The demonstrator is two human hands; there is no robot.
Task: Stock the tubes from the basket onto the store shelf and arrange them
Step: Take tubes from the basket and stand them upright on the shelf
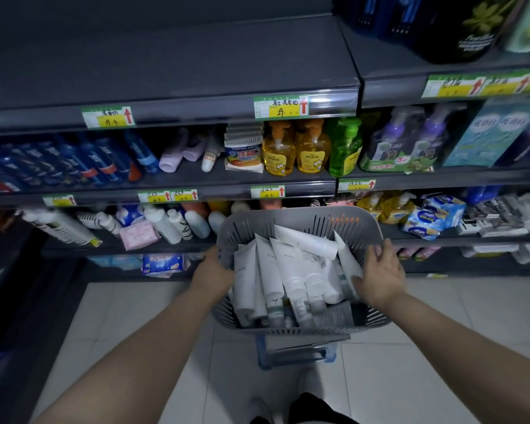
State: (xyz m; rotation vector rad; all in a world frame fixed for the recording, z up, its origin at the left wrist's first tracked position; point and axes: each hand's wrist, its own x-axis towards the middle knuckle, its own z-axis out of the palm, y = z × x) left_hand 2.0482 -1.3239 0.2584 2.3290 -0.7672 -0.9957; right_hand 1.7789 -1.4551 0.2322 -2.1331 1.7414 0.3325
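Lower-centre tubes (291, 270): white, piled in the grey basket (297, 218); print too faint for me to read.
Left hand (213, 272): grips the basket's left rim.
Right hand (380, 272): fingers spread, resting on the right rim.
Shelf (166, 71): dark grey, upper left of frame.
Price tags (280, 106): green and yellow, red arrows, handwriting I can't make out.
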